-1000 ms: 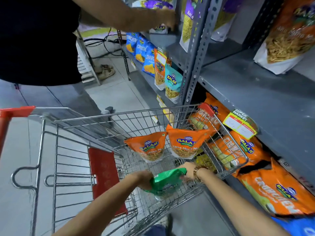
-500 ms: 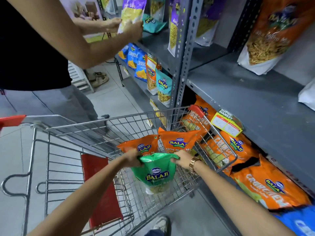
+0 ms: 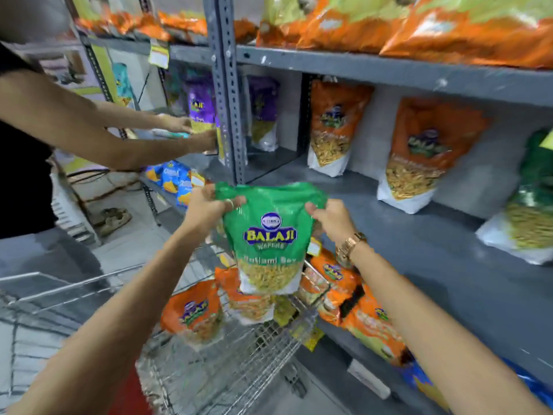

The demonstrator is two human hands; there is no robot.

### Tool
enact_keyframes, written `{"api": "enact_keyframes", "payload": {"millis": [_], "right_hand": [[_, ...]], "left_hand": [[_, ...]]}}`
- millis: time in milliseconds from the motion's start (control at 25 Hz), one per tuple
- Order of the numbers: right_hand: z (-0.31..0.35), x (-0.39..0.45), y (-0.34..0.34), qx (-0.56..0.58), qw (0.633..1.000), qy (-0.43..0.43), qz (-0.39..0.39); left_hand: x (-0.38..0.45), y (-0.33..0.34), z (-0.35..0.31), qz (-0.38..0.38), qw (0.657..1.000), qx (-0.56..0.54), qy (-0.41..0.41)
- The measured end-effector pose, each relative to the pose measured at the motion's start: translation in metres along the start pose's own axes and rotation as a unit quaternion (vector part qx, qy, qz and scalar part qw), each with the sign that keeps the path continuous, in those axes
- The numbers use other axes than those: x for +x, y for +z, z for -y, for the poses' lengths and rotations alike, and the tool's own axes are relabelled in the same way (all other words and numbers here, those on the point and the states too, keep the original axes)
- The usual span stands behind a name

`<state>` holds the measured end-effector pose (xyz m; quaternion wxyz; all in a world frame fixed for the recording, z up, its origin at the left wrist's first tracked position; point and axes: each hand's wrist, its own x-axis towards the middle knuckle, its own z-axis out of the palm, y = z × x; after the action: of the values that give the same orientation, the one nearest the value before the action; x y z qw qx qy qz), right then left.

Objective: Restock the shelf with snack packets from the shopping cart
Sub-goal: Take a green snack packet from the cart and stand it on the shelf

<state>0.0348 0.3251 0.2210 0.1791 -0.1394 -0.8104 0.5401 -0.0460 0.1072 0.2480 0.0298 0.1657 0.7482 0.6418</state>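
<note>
The green snack packet (image 3: pixel 269 235) is held upright above the shopping cart (image 3: pixel 227 369), in front of the grey shelf (image 3: pixel 419 250). Its top seam is pinched at one corner by the left hand (image 3: pixel 206 209) and at the other by the right hand (image 3: pixel 329 218), both closed on the film. It is judged light, soft and crushable, probably slippery; the sealed top edge is the safest hold. Motion blur obscures finer details of the grip.
</note>
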Motion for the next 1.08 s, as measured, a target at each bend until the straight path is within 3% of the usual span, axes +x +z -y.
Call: {"api": "enact_keyframes", "payload": {"millis": [200, 440, 640, 1080], "right_hand": [[0.029, -0.022, -0.095, -0.001, 0.981, -0.036, -0.190], [0.017, -0.058, -0.199, -0.045, 0.947, -0.002, -0.319], [-0.010, -0.085, -0.266, -0.093, 0.918, 0.048, -0.382], [-0.079, -0.108, -0.356, 0.003, 0.882, 0.094, -0.461]], "left_hand": [[0.015, 0.093, -0.066, 0.024, 0.991, -0.126, 0.034], [0.019, 0.212, -0.101, 0.107, 0.986, -0.127, 0.029], [0.003, 0.304, -0.109, 0.155, 0.980, -0.127, -0.002], [-0.027, 0.409, -0.132, 0.253, 0.947, -0.176, -0.091]]}}
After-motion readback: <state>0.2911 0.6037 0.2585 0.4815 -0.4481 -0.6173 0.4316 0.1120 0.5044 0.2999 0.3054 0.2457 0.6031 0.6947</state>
